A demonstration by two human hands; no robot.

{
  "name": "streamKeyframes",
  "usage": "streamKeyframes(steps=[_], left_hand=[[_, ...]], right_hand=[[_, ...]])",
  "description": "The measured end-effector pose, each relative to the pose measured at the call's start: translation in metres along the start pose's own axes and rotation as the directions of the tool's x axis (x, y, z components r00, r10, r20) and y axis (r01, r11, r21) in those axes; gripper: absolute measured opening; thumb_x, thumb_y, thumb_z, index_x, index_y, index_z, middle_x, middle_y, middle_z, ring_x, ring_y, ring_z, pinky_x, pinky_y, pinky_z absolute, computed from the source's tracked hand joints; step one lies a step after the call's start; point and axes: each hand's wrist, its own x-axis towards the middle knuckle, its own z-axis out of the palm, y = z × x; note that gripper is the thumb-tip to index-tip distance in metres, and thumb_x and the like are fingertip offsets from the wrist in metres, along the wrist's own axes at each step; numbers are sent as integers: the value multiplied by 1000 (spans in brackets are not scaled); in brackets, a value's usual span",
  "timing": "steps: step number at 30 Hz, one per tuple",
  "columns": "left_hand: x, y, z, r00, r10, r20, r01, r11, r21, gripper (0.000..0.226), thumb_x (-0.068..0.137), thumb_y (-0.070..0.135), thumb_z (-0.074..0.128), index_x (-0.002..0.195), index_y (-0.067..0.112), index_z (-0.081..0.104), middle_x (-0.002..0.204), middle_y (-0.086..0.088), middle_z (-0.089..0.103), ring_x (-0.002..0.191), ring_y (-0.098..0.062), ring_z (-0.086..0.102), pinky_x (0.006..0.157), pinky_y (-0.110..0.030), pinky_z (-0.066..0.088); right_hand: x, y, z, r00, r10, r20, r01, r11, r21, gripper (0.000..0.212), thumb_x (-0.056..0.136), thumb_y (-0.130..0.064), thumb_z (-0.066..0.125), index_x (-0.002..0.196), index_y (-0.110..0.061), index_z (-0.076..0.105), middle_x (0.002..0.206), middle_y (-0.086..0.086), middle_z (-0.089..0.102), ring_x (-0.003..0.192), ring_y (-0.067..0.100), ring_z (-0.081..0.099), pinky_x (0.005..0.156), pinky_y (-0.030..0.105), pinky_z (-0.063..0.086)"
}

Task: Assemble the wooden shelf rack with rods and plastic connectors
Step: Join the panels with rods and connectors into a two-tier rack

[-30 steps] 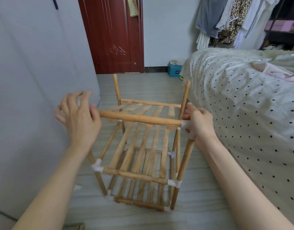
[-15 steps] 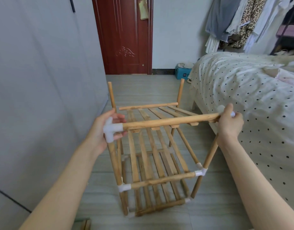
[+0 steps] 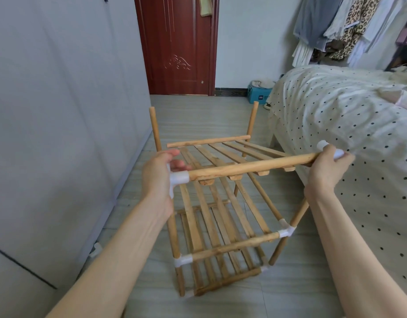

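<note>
Your left hand (image 3: 160, 177) cups the white connector (image 3: 178, 180) at the top rod's (image 3: 250, 167) left end. Your right hand (image 3: 327, 167) grips the connector at its right end, covering most of it. The rack (image 3: 220, 226) stands on the floor (image 3: 197, 118) beside the bed (image 3: 347, 125). Your left palm hides the near left post's top.

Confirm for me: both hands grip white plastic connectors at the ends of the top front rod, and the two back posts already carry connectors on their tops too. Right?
Not quite. The head view shows the back left post and back right post with bare wooden tops, no connectors. The rest holds: the left hand and right hand grip white connectors at the ends of the top front rod.
</note>
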Motion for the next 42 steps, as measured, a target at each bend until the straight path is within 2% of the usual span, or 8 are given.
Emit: streamKeyframes(steps=[8,12,20,26,31,34,37,42], left_hand=[[14,-4,-5,995,31,-92,-27,999,48,25,91,8,41,77,17,61,49,6,36,52,-10,35,76,-29,44],[20,1,-7,995,77,-63,-70,992,105,26,90,8,40,75,18,59,54,4,37,50,-8,35,52,-20,32],[22,10,-24,996,59,62,-66,992,110,16,87,16,51,73,14,57,52,3,49,47,-10,47,54,-26,36],[8,-9,-22,966,136,218,-180,964,194,26,95,17,36,73,11,47,72,-16,49,46,-16,55,49,-23,45],[-5,-28,-15,852,395,345,-515,751,412,26,82,36,33,63,26,48,69,7,49,66,-10,48,63,-29,37],[-10,-38,-15,743,400,536,-654,601,459,31,84,52,21,75,33,44,77,1,49,71,-11,47,69,-35,38],[-15,-43,-11,642,373,670,-753,473,458,38,88,60,9,86,36,38,82,-6,45,72,-15,45,69,-41,41],[-22,-46,-2,578,339,742,-813,310,492,38,90,57,7,83,37,39,79,11,44,74,-1,45,61,-15,34]], right_hand=[[-6,4,0,999,-51,-3,51,999,18,7,91,-25,38,92,-19,34,80,-11,40,71,4,41,68,23,35],[-9,7,-3,995,-78,66,76,996,36,16,96,-35,36,91,-20,38,80,-13,43,75,0,43,69,19,34],[-5,5,-21,949,-53,312,64,998,-26,46,90,-39,54,125,-10,46,111,4,54,89,11,56,78,22,45],[-7,-3,-19,977,-196,83,212,918,-336,61,91,-47,49,136,-8,35,132,14,41,122,27,40,98,36,34],[-40,-10,-8,956,-172,239,234,936,-262,48,91,-37,53,126,-6,42,131,10,48,126,26,42,96,21,34],[-67,-12,5,876,-128,466,277,923,-268,69,97,-37,42,149,-5,9,158,8,-10,144,20,9,114,27,10],[-73,-15,4,848,-92,522,282,912,-298,71,100,-34,37,149,-7,-6,154,4,-25,145,20,2,115,30,9],[-65,-17,-1,807,-30,590,285,895,-343,73,97,-29,44,150,-9,-2,156,4,-21,145,20,3,113,30,11]])
